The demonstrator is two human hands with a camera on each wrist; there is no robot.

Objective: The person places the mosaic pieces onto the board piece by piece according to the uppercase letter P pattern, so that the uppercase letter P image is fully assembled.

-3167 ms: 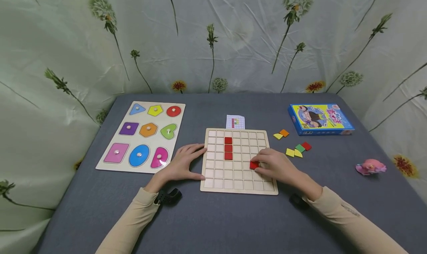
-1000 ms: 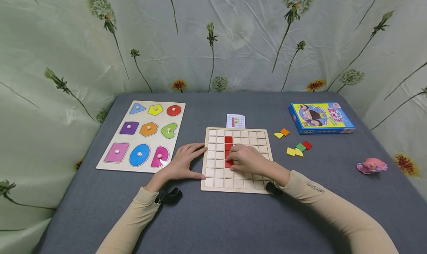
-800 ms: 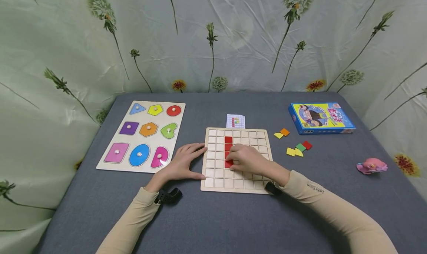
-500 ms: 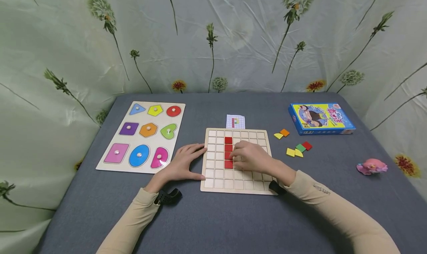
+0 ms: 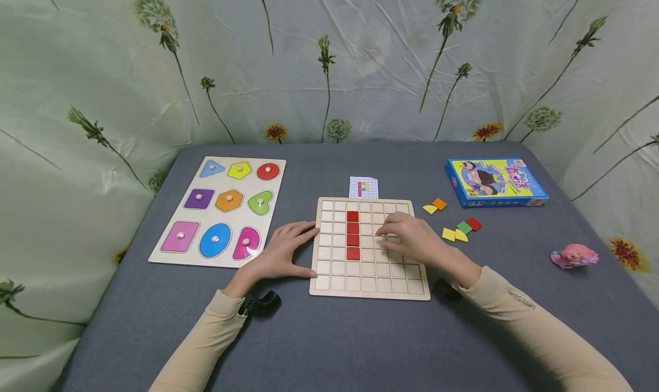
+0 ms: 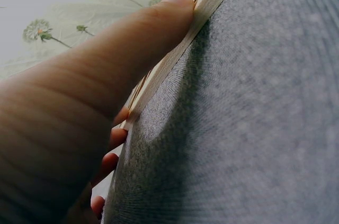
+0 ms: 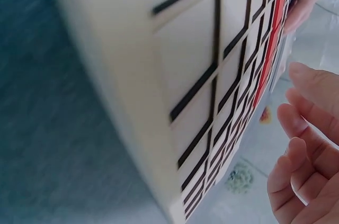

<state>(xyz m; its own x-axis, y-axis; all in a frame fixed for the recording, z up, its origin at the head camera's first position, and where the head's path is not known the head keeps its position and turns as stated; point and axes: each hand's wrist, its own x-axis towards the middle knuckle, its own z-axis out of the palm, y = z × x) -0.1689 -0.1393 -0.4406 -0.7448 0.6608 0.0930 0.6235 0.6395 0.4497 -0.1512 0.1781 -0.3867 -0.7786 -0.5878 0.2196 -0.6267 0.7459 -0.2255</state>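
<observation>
A wooden grid board (image 5: 370, 290) lies flat in the middle of the table, with a column of several red square tiles (image 5: 352, 233) set in its cells. Along the board's left edge rests my left hand (image 5: 283, 253), thumb and fingertips touching the rim; the left wrist view shows the thumb (image 6: 153, 28) on the edge. Over the right part of the board hovers my right hand (image 5: 414, 240). Its fingers are loosely bent, and in the right wrist view the fingers (image 7: 312, 144) have nothing between them.
A pattern card (image 5: 363, 187) lies behind the board. To the right are loose yellow, green, orange and red pieces (image 5: 464, 228), a blue box (image 5: 496, 183) and a pink toy (image 5: 574, 256). A knobbed shape puzzle (image 5: 216, 212) lies on the left.
My right hand carried a red tile left to the column's lower end, let go of it and drew back rightward. The left hand stayed at the board's edge.
</observation>
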